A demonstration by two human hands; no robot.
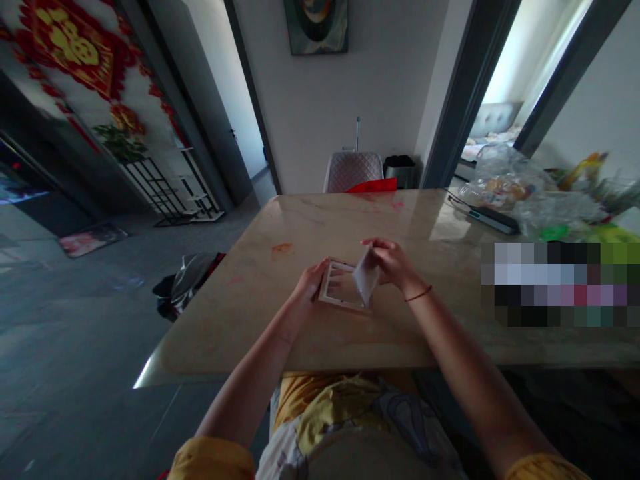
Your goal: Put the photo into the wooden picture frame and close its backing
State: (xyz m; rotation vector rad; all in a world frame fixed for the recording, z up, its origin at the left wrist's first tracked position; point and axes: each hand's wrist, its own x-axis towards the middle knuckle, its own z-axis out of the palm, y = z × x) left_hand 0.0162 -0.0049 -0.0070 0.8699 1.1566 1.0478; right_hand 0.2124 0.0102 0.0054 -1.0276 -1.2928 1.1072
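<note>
At the far left, a grey tiled floor (75, 333) carries a patterned mat (93, 240) and a dark bundle of cloth (190, 283), which lies beside the desk (235, 327). A black metal plant stand (160, 193) stands behind them. The polished, stone-like desktop shows an orange smear (281, 249) to the left of my hands.

My left hand (313, 280) rests on the left side of a pale wooden frame (333, 293), with the fingers together and extended over its opening. I cannot tell whether the thumb grips from beneath. The frame lies on the desk between my hands, near the front edge.

My right hand (393, 263) pinches the top of a white sheet (365, 277), which hangs tilted with its lower tip over the right side of the frame. A red cord bracelet (418, 293) circles my right wrist.

Further right, a dark oblong device (487, 219) lies on the desk beside clear plastic bags of food (505, 180).

I judge the step in hand to be positioning the sheet at the frame. The next move calls for holding the frame steady with my left hand while squaring the sheet to the opening.
</note>
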